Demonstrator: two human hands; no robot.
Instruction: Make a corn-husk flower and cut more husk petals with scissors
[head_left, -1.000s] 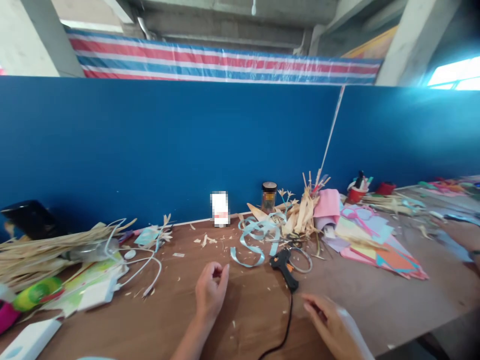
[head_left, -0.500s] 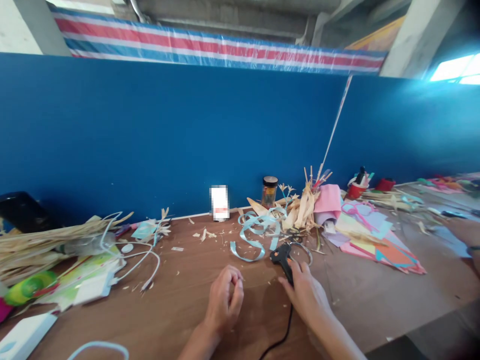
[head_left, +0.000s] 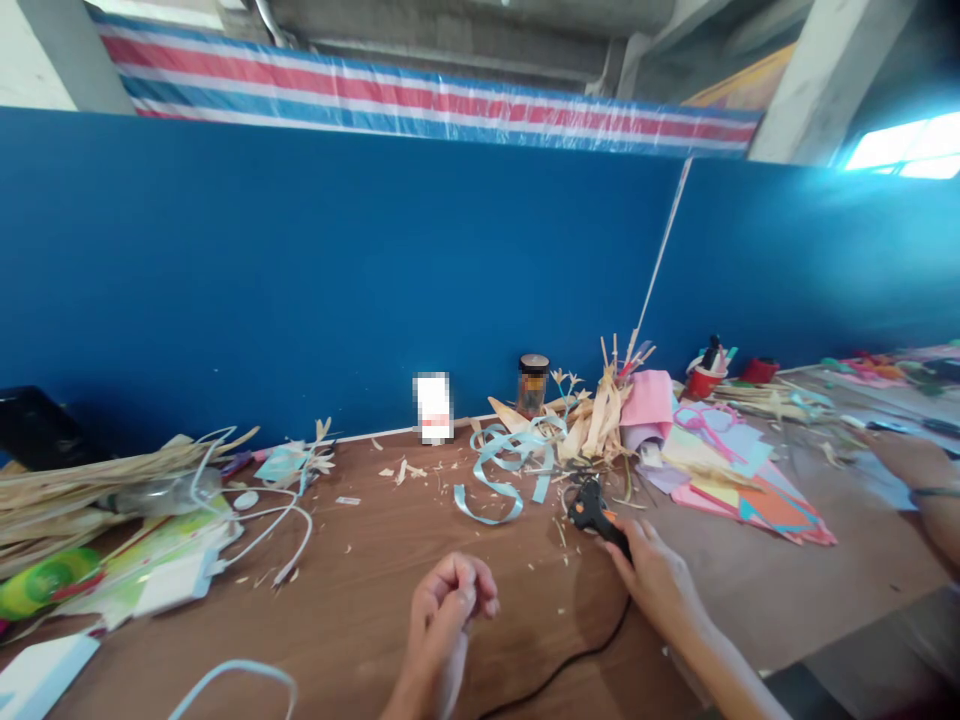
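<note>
A black glue gun with an orange trigger (head_left: pixel 594 508) is in my right hand (head_left: pixel 660 570), whose fingers close round the handle just above the table. Its black cord (head_left: pixel 574 658) trails off toward the front edge. My left hand (head_left: pixel 452 600) is curled with thumb and fingertips pinched together; anything between them is too small to make out. Beyond the hands lies a loose curl of light blue ribbon (head_left: pixel 504 508). Dry husk pieces (head_left: pixel 600 420) are bunched behind the glue gun.
A lidded jar (head_left: pixel 533 385) stands by the blue partition (head_left: pixel 337 260). Coloured paper sheets (head_left: pixel 780 505) spread on the right, near another person's arm (head_left: pixel 919 480). At left are husk strips (head_left: pixel 45 500), a white cable (head_left: pixel 304 540) and a plastic bottle (head_left: pixel 169 492).
My right hand has moved right with the glue gun, and the cord has shifted with it. My left hand has turned, its thumb and fingertips now pinched. The other person's arm shows more.
</note>
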